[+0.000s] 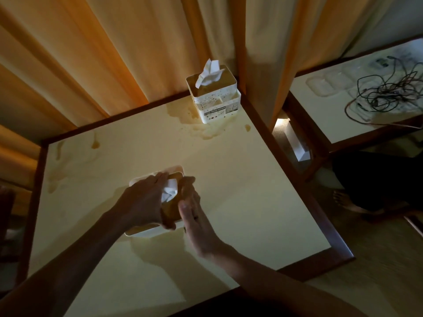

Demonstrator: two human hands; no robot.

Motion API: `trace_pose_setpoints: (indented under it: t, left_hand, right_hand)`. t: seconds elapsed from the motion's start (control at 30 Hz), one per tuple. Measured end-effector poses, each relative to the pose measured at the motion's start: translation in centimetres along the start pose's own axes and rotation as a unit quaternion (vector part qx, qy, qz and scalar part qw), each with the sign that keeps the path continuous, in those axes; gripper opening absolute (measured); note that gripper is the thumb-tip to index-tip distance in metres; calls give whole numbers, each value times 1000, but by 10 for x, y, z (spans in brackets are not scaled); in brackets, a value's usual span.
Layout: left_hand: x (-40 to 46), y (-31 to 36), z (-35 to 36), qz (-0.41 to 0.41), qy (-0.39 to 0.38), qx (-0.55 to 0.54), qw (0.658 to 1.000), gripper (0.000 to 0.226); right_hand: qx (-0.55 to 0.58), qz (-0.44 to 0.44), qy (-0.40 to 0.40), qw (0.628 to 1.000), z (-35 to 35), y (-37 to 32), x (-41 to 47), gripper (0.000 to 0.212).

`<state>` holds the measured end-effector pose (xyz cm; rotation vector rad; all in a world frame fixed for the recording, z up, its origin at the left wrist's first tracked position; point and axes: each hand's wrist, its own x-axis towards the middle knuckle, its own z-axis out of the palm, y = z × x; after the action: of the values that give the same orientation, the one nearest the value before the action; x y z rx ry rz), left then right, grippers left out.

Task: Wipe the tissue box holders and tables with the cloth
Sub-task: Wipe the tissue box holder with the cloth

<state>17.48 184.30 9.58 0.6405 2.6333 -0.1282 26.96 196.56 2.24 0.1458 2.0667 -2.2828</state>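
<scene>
A pale cream, smooth-topped worktop (229, 179) with a dark wooden rim fills the view, backed by folded orange-tan curtains (114, 53). Brown liquid stains (206, 131) blotch its far corner and left side, and a wet patch spreads near the front edge. In that far corner stands a white plastic tissue box holder with brown spatter (214, 97), upright, a white tissue poking from its top slot. Nearer, a second white rectangular tissue box holder (146, 232) sits on the worktop, its brownish top mostly covered by both hands. The left hand (144, 202) lies across it with fingers curled round its edge, gripping it; the right hand (192, 213) rests against its right side, fingers fairly straight. A neighbouring worktop (332, 110) to the right carries tangled dark cables (389, 90). A bare foot (345, 200) shows on the floor.
</scene>
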Motion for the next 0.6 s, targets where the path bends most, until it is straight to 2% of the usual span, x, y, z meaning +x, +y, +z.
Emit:
trace_pose_setpoints:
  t: [0.1,0.2,0.23,0.37,0.43,0.5,0.6]
  left_hand:
    - [0,1,1,9,6,-14,1000,138]
    - [0,1,1,5,8,-14,1000,139]
    - [1,0,2,2,4,-11,1000,141]
    - [3,-2,2,-7,-8,-1,1000,145]
    - [4,-2,1,-7,-12,-5,1000,144]
    - [3,-1,1,-6,-12,-12,1000,143]
    - [3,-2,2,-4,-3,-14,1000,142]
  right_hand:
    - [-2,29,-2,1000,0,3,42,53]
    - [18,86,-16,996,-8,19,68,77]
    - [30,93,-21,995,-10,27,70,77]
    - [41,125,-46,990,-13,43,28,49]
    - [36,133,-54,989,-16,37,0,47]
    - [47,100,-42,993,-15,29,-20,64]
    - [42,23,-60,997,-11,17,-7,58]
